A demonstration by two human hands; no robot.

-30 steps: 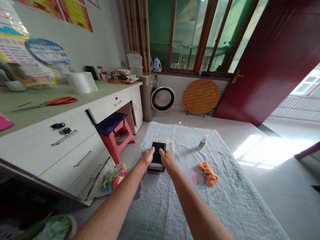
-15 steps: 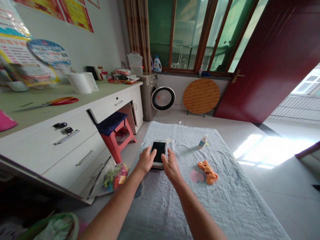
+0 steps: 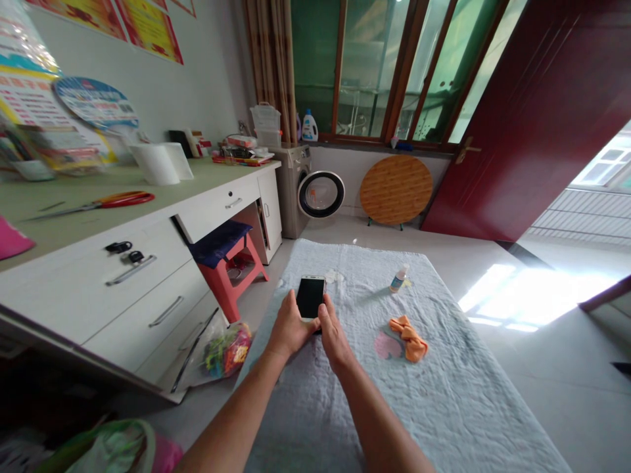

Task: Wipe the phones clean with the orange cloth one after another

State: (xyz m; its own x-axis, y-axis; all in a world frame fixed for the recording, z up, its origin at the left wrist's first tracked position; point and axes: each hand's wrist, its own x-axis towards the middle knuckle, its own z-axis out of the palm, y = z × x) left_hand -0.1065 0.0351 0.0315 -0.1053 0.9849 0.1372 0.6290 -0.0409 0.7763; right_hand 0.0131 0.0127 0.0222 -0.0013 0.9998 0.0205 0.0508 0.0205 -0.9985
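A white-framed smartphone [image 3: 311, 297] with a dark screen is between my hands, above the near-middle of the cloth-covered table [image 3: 355, 407]. My left hand [image 3: 290, 326] grips its left side, with the thumb across the lower edge. On the right side, my right hand [image 3: 334, 330] closes on the phone, its thumb by the lower right corner. The fingers under the phone are hidden. To the right lie a knotted orange cloth [image 3: 409, 338] and, farther back, a small upright spray bottle [image 3: 398, 279].
At left runs a white desk [image 3: 142, 315] with scissors [image 3: 108, 202] and a paper roll [image 3: 160, 164] on top. A red stool [image 3: 236, 269] and a plastic bag [image 3: 221, 351] stand beside the table. Behind are a washing machine [image 3: 293, 190] with its door ajar and a round wooden tabletop [image 3: 396, 190].
Both hands have closed in on the phone's sides. My left thumb has moved from the screen's left edge down to the lower edge. The phone has shifted slightly left.
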